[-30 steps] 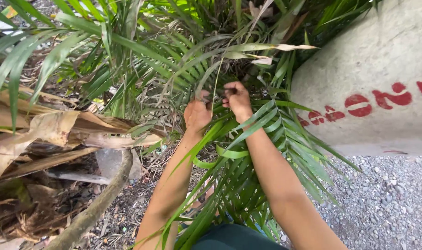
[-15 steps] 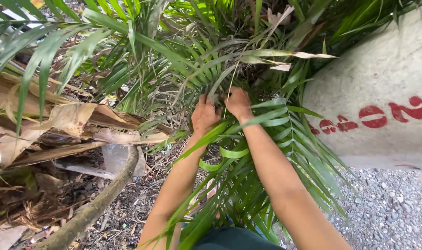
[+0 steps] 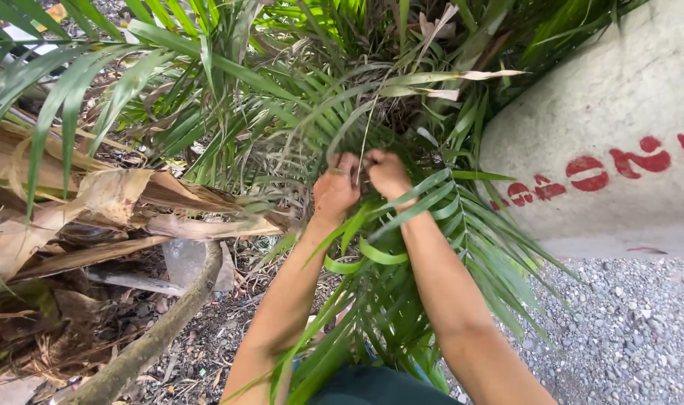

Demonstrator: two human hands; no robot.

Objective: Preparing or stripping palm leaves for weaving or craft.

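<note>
Two bare forearms in view, no sleeves reaching the wrists or elbows. Left hand [image 3: 336,191] and right hand [image 3: 387,172]: no gloves, no rings, no watch or bracelet visible on either wrist. Fingers mostly hidden among leaves, so nails cannot be told. At the bottom edge, a dark teal-green garment [image 3: 375,386], plain cloth, smooth, no pattern or print showing; only a small curved patch of it is seen between the arms

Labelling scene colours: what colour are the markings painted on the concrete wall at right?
Red, on the pale grey concrete wall; painted markings show best in the head view.
</note>
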